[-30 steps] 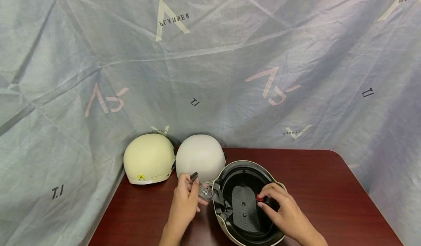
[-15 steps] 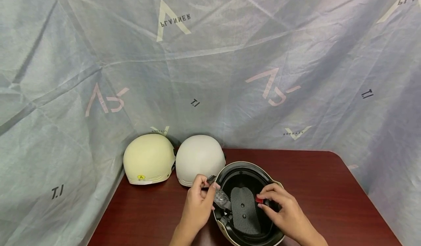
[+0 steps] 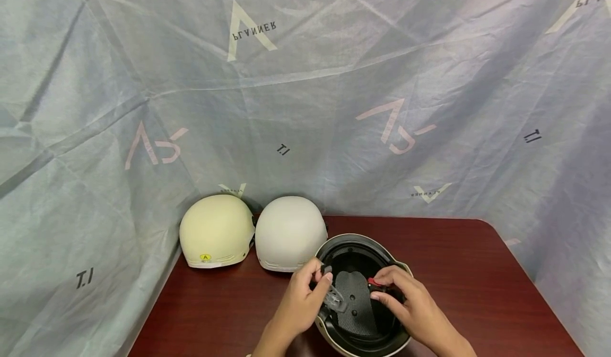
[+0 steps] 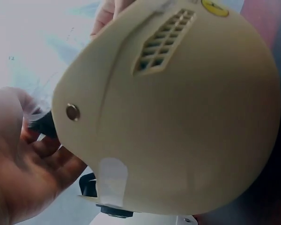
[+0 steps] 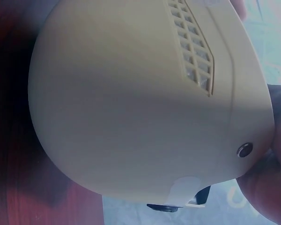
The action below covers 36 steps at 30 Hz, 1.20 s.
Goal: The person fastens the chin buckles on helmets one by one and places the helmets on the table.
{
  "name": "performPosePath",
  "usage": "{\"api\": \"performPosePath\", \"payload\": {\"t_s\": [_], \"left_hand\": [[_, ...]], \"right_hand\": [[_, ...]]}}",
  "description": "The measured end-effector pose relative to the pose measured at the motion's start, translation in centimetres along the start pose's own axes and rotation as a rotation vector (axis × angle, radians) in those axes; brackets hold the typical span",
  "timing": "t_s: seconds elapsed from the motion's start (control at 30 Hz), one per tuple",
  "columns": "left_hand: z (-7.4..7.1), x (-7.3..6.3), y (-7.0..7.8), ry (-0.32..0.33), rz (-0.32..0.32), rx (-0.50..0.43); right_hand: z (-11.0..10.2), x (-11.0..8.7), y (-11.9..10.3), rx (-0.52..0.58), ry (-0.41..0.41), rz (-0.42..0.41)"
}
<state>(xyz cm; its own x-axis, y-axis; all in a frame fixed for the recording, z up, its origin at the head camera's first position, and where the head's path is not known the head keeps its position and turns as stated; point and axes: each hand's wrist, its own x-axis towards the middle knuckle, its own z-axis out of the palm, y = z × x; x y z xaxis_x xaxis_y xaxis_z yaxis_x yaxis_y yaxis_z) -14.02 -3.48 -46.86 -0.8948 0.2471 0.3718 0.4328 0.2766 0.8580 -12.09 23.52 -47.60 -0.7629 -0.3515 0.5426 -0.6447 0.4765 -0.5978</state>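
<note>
A cream helmet (image 3: 351, 238) lies upside down on the table, its black lining facing up. My left hand (image 3: 302, 298), at its left rim, pinches a dark strap end (image 3: 326, 269) between thumb and fingers. Clear crumpled plastic (image 3: 336, 299) hangs below that strap end, over the helmet's opening. On the opposite side, my right hand (image 3: 408, 297) pinches a red and black buckle (image 3: 374, 283) above the lining. Both wrist views mostly show the outer shell (image 4: 192, 112), with a vent grille and a rivet. Neither wrist view shows the buckle.
Two more helmets stand dome up at the back left: a pale yellow one (image 3: 217, 229) and a white one (image 3: 291, 229). The dark red table (image 3: 458, 261) ends at a grey sheet (image 3: 305, 107) hanging behind and at the sides.
My left hand has moved right with the strap end and clear plastic, from outside the left rim to over the helmet's opening. The right hand stays nearly in place, the buckle slightly turned.
</note>
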Motion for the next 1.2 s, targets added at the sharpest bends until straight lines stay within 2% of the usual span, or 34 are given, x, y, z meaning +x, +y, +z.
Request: {"api": "performPosePath", "payload": {"t_s": [0.13,0.23,0.37,0.5,0.67,0.8,0.9,1.03,1.2], "left_hand": [[0.3,0.4,-0.1,-0.134,-0.057,-0.102],[0.7,0.7,-0.1,-0.180,-0.093,-0.178],[1.2,0.8,-0.1,-0.175,-0.077,-0.198],[1.6,0.8,-0.2,-0.176,-0.080,-0.214],[2.0,0.7,-0.7,-0.193,-0.120,-0.228],[2.1,0.8,-1.0,-0.201,-0.147,-0.229],[2.1,0.9,-1.0,-0.227,-0.187,-0.242],[2.2,0.9,-1.0,-0.255,-0.240,-0.248],[2.2,0.9,-0.9,-0.276,-0.265,-0.205]], "right_hand": [[0.0,-0.1,0.1,0.011,-0.014,0.012],[0.0,-0.2,0.1,0.009,-0.020,0.039],[0.1,-0.3,0.0,-0.011,-0.031,0.082],[0.1,-0.2,0.1,0.023,-0.023,0.079],[0.4,-0.2,0.0,0.095,0.069,0.050],[0.3,-0.1,-0.3,0.092,0.111,0.083],[0.0,0.0,-0.4,0.087,0.078,0.153],[-0.2,0.0,-0.4,0.172,0.018,0.226],[-0.2,0.1,-0.4,0.207,0.027,0.279]]}}
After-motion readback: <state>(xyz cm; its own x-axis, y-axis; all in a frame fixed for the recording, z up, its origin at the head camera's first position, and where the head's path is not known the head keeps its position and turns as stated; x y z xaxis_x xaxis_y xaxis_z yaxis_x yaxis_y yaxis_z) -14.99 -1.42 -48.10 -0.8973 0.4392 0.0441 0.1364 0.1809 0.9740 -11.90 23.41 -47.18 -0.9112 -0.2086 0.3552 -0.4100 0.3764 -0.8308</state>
